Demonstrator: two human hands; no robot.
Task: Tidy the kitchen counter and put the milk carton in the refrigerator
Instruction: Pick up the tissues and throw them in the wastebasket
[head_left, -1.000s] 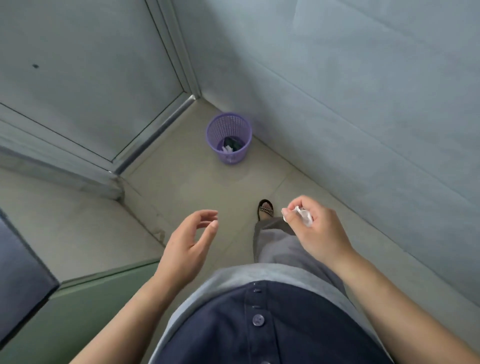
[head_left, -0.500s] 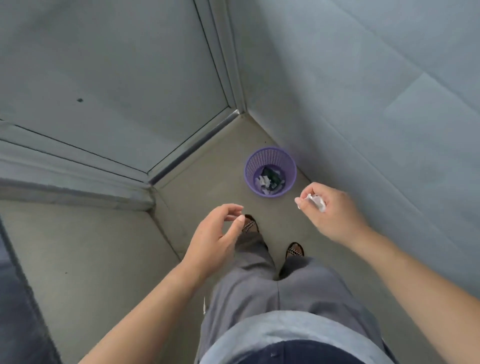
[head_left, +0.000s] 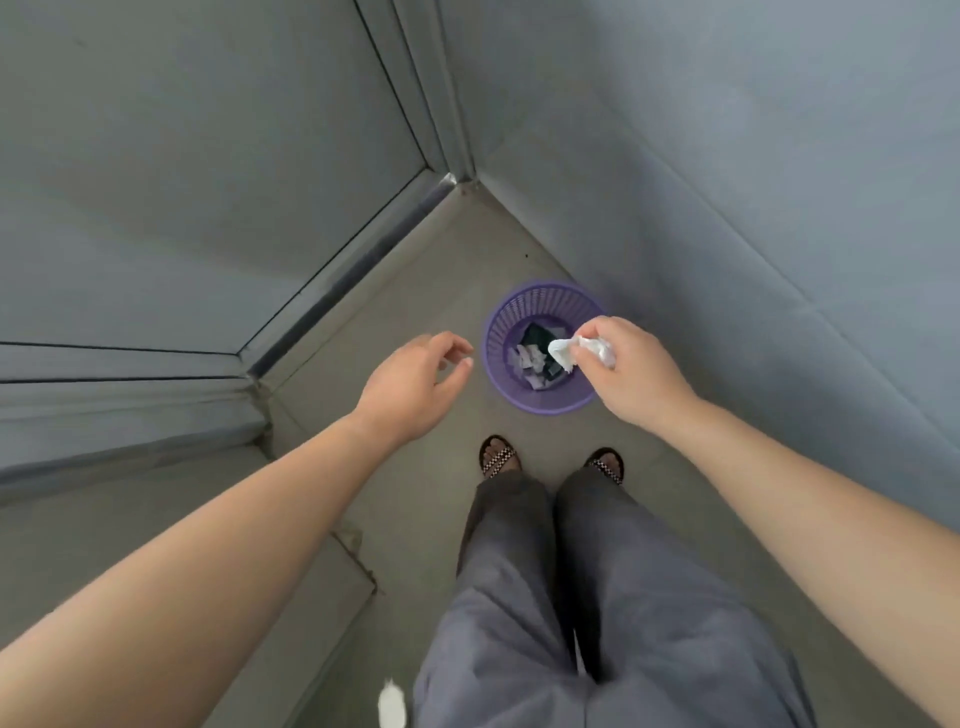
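Now | right grip (head_left: 628, 369) pinches tissue (head_left: 582, 351) above bin (head_left: 540, 408) | left grip (head_left: 410, 384) loose, empty

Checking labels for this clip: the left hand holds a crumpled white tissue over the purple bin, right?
Wrong hand. The head view shows the right hand holding the crumpled white tissue over the purple bin; the left hand is empty.

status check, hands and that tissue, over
Right hand pinching crumpled white tissue above the purple wastebasket. Left hand empty, fingers loosely curled, beside the basket. Nothing between tissue and basket opening.
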